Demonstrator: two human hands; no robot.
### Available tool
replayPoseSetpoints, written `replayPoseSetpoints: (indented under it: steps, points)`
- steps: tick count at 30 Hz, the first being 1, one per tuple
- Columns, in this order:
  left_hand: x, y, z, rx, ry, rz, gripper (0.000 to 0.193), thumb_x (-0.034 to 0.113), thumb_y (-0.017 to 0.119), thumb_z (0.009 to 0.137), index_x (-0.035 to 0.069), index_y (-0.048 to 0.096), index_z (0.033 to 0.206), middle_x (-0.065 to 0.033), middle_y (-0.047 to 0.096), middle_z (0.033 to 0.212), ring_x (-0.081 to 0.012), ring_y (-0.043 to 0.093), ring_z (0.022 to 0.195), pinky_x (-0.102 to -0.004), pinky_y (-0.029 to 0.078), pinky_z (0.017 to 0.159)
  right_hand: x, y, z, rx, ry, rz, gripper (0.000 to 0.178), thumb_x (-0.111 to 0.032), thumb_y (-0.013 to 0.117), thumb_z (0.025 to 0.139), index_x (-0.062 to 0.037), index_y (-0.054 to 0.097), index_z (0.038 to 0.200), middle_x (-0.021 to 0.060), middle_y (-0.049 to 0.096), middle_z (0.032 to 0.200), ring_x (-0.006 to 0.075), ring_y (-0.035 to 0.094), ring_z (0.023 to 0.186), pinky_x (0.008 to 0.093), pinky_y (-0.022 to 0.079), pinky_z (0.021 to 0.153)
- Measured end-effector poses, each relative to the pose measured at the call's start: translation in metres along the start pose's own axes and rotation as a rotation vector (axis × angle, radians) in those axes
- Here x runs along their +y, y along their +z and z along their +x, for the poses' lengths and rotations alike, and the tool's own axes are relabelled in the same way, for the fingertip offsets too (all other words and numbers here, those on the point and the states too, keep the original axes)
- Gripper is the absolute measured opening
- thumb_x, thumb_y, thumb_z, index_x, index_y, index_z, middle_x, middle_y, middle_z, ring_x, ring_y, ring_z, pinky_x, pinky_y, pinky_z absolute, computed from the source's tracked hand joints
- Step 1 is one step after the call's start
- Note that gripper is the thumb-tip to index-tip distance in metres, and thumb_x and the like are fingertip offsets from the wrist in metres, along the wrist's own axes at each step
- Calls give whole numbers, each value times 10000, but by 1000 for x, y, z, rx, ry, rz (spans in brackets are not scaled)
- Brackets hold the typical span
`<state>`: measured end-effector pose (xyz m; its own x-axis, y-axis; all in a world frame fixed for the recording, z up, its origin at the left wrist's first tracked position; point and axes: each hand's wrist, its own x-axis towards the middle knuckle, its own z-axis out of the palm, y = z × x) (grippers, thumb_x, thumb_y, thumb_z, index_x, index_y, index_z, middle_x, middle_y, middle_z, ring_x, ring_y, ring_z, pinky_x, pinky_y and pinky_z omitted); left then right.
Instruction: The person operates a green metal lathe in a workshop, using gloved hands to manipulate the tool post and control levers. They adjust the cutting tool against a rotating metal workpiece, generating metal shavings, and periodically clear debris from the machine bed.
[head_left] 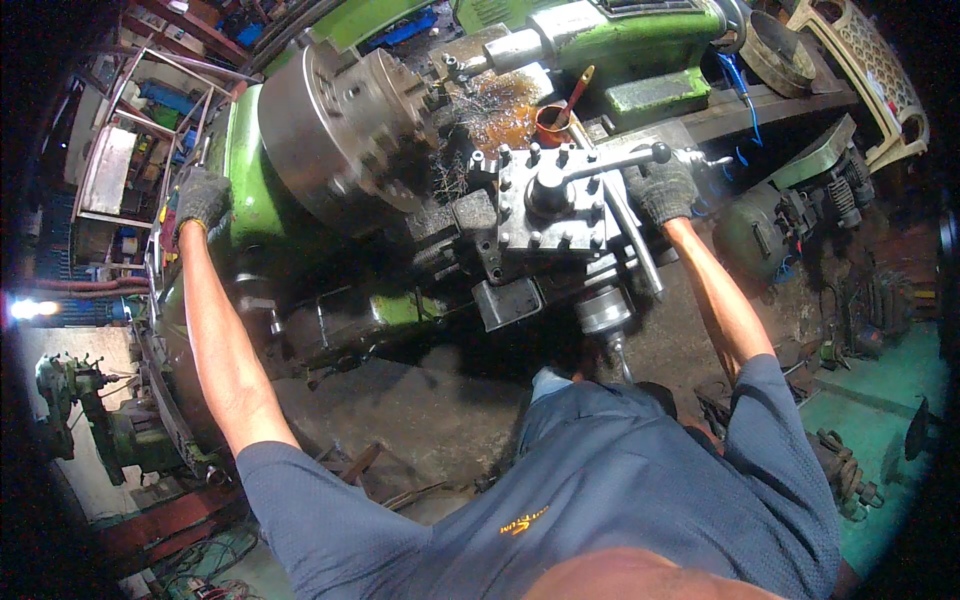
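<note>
A green lathe fills the upper middle, with a large steel chuck (325,135) on its headstock (245,180). My left hand (203,197), in a dark grey knit glove, is closed at the headstock's left end. A metal lever (206,152) sticks up from its fingers. My right hand (663,190), gloved alike, is closed beside the square tool post (550,200), just below the ball-ended clamping handle (620,161). What its fingers grip is hidden. A long steel bar (633,240) slants down between that hand and the tool post.
Behind the tool post, a brush (575,92) stands in a reddish-brown pot (551,125) near metal chips. The tailstock (640,45) is at the back. A handwheel (606,312) juts toward me. A cream plastic chair (870,75) and a green motor-like machine (752,232) stand right; shelving (105,165) is left.
</note>
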<state>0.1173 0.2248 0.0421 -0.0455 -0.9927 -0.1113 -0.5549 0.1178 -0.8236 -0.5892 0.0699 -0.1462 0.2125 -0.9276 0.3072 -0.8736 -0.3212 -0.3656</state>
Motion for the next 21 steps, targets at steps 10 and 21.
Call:
replayPoseSetpoints:
  steps: [10, 21]
  points:
    - [5, -15, -2, -16, -37, -15, 128, 106, 660, 755, 102, 785, 780, -165, 741, 807, -344, 728, 776, -466, 558, 702, 3, 5, 0, 12, -18, 1, 281, -352, 656, 873, -77, 703, 906, 193, 695, 866, 398, 677, 858, 516, 512, 765]
    - [4, -16, -3, 16, -35, -17, 132, 131, 656, 768, 104, 784, 787, -170, 741, 811, -351, 721, 768, -469, 554, 715, -1, 0, 0, -22, 12, -4, 269, -334, 654, 869, -73, 701, 915, 197, 693, 896, 401, 671, 888, 514, 508, 780]
